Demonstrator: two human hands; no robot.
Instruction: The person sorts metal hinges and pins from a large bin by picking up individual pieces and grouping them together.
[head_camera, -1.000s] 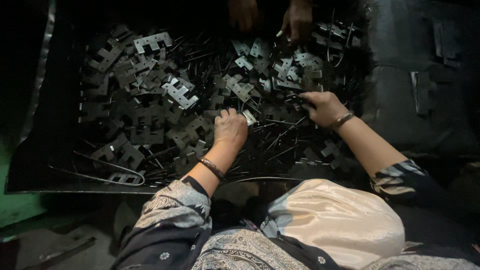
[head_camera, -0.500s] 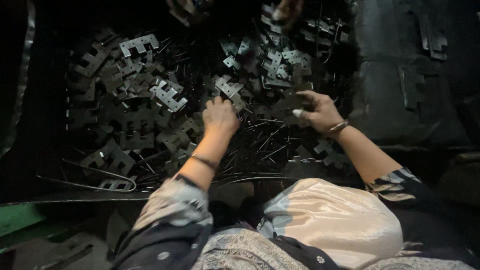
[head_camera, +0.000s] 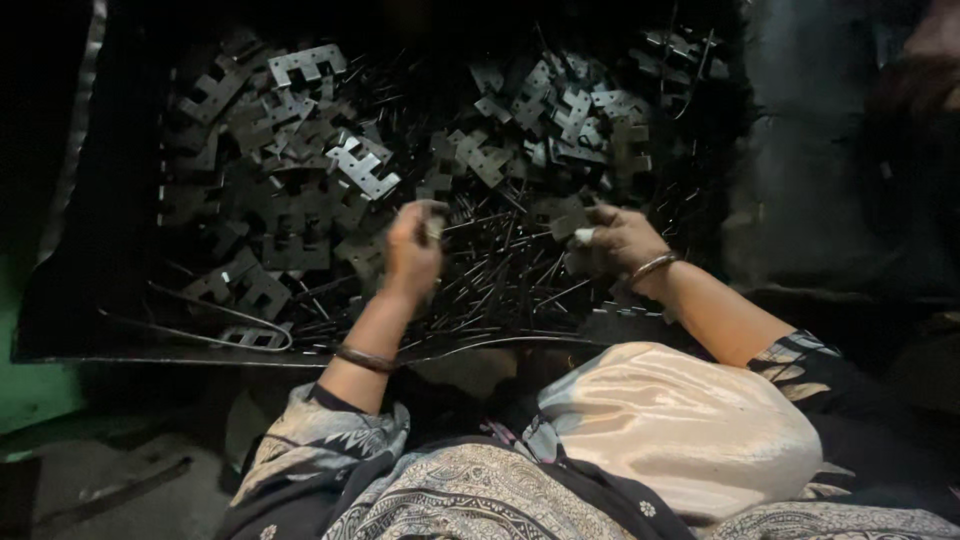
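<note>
Hands over tray (head_camera: 90, 300) of plates (head_camera: 360, 170) and pins (head_camera: 500, 270): left hand (head_camera: 412, 250) pinches small piece, raised for grip; right hand (head_camera: 620, 240) curls on plate.

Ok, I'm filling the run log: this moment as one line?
left hand: pinching small metal piece | right hand: on notched plate | tray: plates, thin pins

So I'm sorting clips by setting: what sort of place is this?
Probably a small metalworking workshop: a dark tray heaped with notched stamped metal plates and thin rods, sorted by hand.
</note>
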